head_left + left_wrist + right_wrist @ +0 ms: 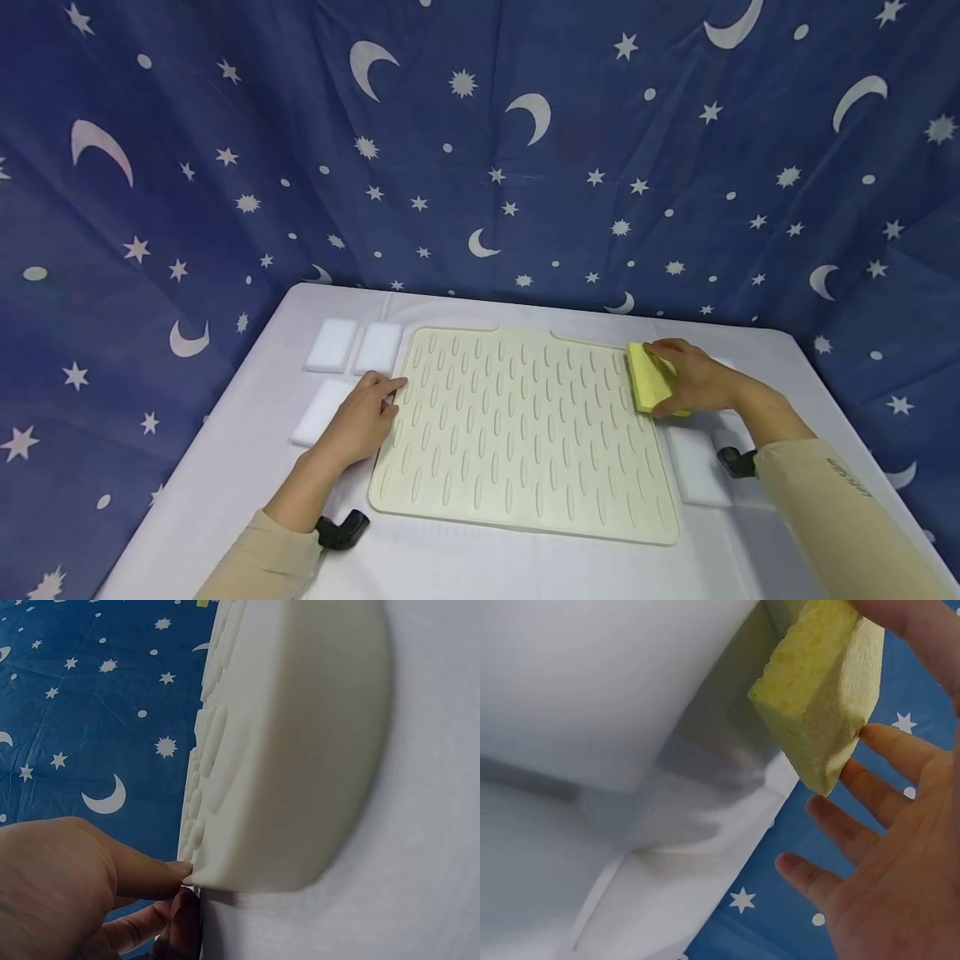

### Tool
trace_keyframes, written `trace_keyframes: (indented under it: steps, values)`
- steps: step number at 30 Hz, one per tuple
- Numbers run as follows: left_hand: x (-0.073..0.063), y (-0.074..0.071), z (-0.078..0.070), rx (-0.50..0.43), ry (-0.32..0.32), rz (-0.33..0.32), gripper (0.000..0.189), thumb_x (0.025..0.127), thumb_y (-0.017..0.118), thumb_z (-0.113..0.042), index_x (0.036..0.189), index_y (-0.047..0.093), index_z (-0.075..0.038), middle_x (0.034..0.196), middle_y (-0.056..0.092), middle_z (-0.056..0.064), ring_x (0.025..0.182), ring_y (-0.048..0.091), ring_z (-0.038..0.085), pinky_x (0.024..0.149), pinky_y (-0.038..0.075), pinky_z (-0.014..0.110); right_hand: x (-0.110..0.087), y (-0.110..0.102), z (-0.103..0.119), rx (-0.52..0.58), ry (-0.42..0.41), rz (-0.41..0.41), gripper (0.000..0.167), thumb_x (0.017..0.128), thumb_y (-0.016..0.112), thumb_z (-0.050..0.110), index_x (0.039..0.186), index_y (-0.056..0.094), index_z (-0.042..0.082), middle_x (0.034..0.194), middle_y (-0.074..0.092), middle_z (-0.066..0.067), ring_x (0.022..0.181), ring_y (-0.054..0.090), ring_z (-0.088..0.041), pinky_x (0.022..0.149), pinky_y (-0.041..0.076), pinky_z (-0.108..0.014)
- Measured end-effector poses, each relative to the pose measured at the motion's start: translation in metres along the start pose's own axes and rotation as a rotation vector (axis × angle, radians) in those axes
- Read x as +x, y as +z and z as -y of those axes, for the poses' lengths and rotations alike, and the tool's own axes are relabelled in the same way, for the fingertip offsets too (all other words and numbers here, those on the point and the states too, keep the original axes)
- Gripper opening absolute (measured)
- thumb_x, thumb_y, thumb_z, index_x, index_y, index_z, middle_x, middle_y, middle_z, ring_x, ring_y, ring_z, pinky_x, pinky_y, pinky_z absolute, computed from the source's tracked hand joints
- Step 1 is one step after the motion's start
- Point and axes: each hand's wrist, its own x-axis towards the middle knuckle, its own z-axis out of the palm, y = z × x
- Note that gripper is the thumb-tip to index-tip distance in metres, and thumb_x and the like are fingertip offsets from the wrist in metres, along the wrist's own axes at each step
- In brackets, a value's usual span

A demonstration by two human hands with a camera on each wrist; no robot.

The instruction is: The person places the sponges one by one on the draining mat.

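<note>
A cream dish drying mat (525, 433) with rows of raised oval ridges lies across the table. At its left edge my left hand (367, 417) holds the rim with thumb and forefinger; the left wrist view shows the fingertips (178, 868) on the mat's edge (247, 825). Over the mat's upper right corner, my right hand (697, 379) grips a yellow sponge (648, 379) between thumb and fingers. From the right wrist, the sponge (810, 697) looks tilted, with the fingers (889, 787) along one side. Its contact with the mat is hidden in that view.
Three white foam-like blocks (332, 346) lie left of the mat, one partly behind my left hand. More white blocks (699, 467) lie on the right under my right forearm. A white cloth covers the table (480, 567); a blue star-and-moon curtain (450, 208) hangs behind.
</note>
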Motion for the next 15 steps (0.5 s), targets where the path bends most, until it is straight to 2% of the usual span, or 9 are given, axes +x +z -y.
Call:
trace_keyframes:
  steps: [7,15]
  values:
    - [0.001,0.001,-0.002,0.000,-0.014,0.003,0.046,0.101,0.060,-0.006,0.146,0.057,-0.001,0.127,0.057,0.014,0.092,0.056,0.017,0.082,0.047,0.034,-0.001,0.001,0.008,0.020,-0.041,-0.003,0.121,0.070,0.093,0.052,0.163,0.031,0.006,0.165,0.024,-0.025,0.148,0.027,-0.049,0.115,0.029,-0.073]
    - [0.000,0.001,-0.002,0.004,-0.017,0.006,0.046,0.101,0.060,-0.006,0.147,0.057,-0.002,0.128,0.057,0.014,0.093,0.056,0.018,0.083,0.046,0.035,0.001,0.005,0.019,0.008,-0.098,-0.022,0.119,0.070,0.092,0.053,0.162,0.033,0.006,0.163,0.029,-0.024,0.147,0.029,-0.049,0.115,0.030,-0.072]
